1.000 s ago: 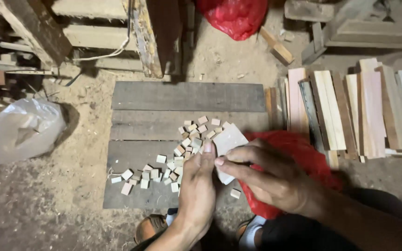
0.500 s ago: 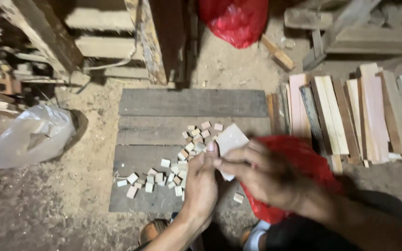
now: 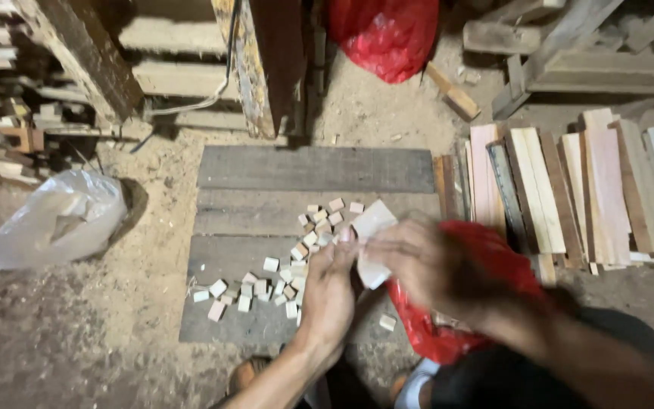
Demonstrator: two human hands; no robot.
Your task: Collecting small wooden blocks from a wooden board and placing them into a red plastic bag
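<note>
Head view shows the left hand (image 3: 331,291) and blurred right hand (image 3: 418,261) both gripping a pale flat wooden offcut (image 3: 373,227), seemingly light and stiff, best pinched by its edges, above the grey plank board's (image 3: 312,168) right edge.

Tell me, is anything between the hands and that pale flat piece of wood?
Nothing visible: the left hand and the blurred right hand both meet the pale flat piece, above the small wooden blocks.

Head view, steeply downward (close overhead)
</note>
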